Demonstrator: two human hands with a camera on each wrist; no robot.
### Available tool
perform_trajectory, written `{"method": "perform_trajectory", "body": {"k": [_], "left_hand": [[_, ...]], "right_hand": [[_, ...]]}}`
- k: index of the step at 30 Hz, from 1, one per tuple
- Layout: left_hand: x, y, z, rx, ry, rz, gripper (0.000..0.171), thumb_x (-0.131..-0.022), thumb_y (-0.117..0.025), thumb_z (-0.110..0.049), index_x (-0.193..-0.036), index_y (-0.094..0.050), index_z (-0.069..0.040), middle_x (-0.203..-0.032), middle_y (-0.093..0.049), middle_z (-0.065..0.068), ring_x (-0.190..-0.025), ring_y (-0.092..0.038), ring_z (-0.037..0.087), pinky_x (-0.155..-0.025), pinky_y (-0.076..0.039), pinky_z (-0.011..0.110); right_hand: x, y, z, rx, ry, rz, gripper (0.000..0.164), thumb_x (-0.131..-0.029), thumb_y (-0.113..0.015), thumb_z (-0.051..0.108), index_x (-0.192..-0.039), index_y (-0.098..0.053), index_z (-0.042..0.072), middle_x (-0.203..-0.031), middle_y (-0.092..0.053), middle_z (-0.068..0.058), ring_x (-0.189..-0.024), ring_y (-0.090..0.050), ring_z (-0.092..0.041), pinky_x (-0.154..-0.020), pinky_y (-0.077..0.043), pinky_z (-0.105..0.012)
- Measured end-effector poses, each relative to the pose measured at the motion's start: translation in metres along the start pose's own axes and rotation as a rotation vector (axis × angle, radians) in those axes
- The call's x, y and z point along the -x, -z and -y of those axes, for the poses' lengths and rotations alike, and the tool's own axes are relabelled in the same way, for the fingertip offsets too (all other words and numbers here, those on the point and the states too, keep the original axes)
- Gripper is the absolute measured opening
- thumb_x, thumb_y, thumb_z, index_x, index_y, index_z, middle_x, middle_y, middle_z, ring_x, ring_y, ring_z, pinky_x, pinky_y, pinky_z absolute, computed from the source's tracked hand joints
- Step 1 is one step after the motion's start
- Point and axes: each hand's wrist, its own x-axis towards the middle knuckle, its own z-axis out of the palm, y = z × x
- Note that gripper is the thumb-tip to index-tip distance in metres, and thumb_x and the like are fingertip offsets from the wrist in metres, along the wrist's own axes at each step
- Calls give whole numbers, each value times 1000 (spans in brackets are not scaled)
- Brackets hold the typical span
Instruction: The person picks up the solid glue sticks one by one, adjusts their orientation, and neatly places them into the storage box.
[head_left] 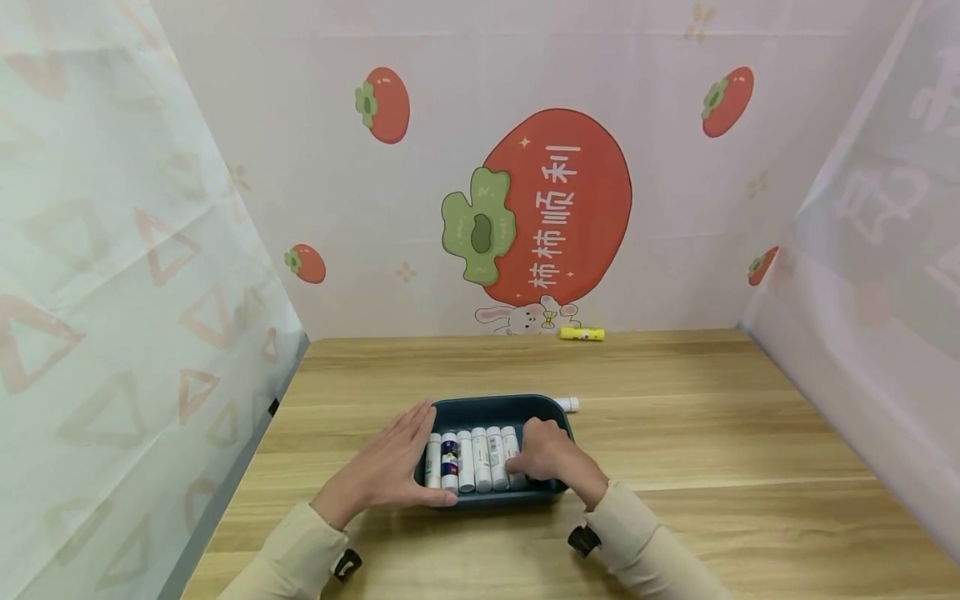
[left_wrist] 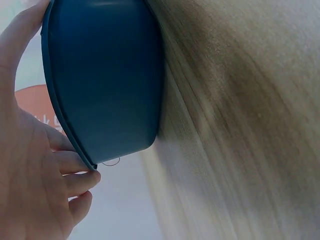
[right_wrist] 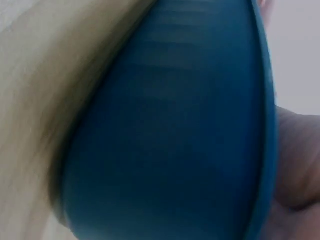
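A dark teal plastic bin (head_left: 498,497) stands on the wooden table and holds a row of several white glue sticks (head_left: 481,460), one with a dark blue label. My left hand (head_left: 388,465) holds the bin's left end, thumb along the near rim and fingers at the far left corner. In the left wrist view the fingertips (left_wrist: 82,184) meet the rim. My right hand (head_left: 552,454) reaches over the right rim into the bin. Its thumb lies against the rightmost glue stick (head_left: 511,443), with the other fingers bent and partly hidden.
Just behind the bin's far right corner lies another white stick (head_left: 572,405), partly covered by the rim. A yellow glue stick (head_left: 582,334) lies at the table's back edge, against the printed backdrop (head_left: 420,250). Fabric walls flank the table (head_left: 675,433) on both sides.
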Motion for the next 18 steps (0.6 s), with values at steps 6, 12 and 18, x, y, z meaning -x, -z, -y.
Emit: {"method": "perform_trajectory", "body": {"k": [6, 12, 18], "left_hand": [[0, 1, 0, -1, 5, 1, 137, -77, -59, -93, -167, -18, 2, -177, -12, 19, -165, -17, 37, -134, -20, 53], [0, 3, -1, 0, 7, 5, 137, -77, -60, -93, -168, -18, 1, -177, -12, 19, -166, -17, 36, -134, -20, 53], [1, 1, -1, 6, 8, 10, 137, -77, -59, -93, -167, -18, 1, -177, -12, 19, -165, -17, 37, -134, -20, 53]], "right_hand": [[10, 32, -6, -47, 163, -28, 22, -95, -80, 22, -79, -78, 7, -65, -62, 5, -57, -55, -10, -52, -49, -23], [9, 83, -20, -19, 284, -129, 24, -96, -78, 19, -113, -77, 1, -100, -77, -7, -87, -70, -15, -79, -65, -33], [-2, 114, -45, 66, 335, -167, 26, -96, -78, 16, -117, -76, 1, -104, -79, -9, -94, -73, -20, -87, -65, -40]]}}
